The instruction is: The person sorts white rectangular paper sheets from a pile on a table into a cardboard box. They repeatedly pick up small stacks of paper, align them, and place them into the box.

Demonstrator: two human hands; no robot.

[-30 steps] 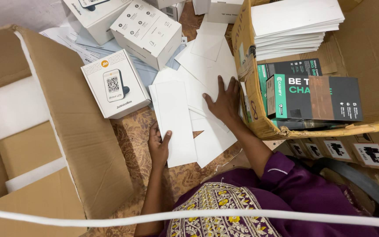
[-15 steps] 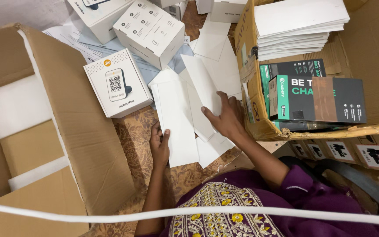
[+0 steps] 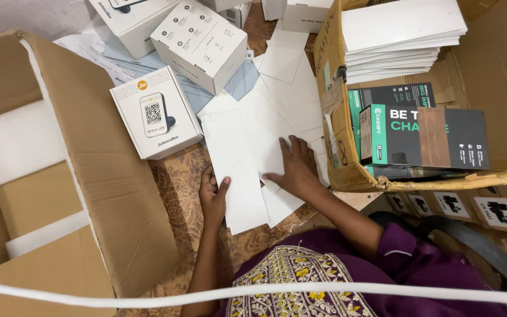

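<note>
Pressing down with open palm and spread fingers, the right hand lies flat on a loose fan of white flat card sheets spread over the brown patterned floor mat. The left hand sits just beside it, fingers loosely curled, its thumb and fingertips touching the left edge of the long white card strip that lies nearest the person; it grips nothing firmly that can be seen. Nearest the camera, a white cord crosses the view above the purple embroidered garment.

Left of the hands, a large open brown cardboard carton holds white foam blocks. Just beyond the left hand stands a white square product box with a printed device picture, touching the card fan's edge. To the right of the right hand, a brown cardboard box holds black-and-green printed boxes and, behind them, a stack of white folded cards.

Farther off, more white cards trail away from the fan, and a second white rectangular product box with small icons rests on pale blue-grey paper sheets, with other white boxes near the top edge.
</note>
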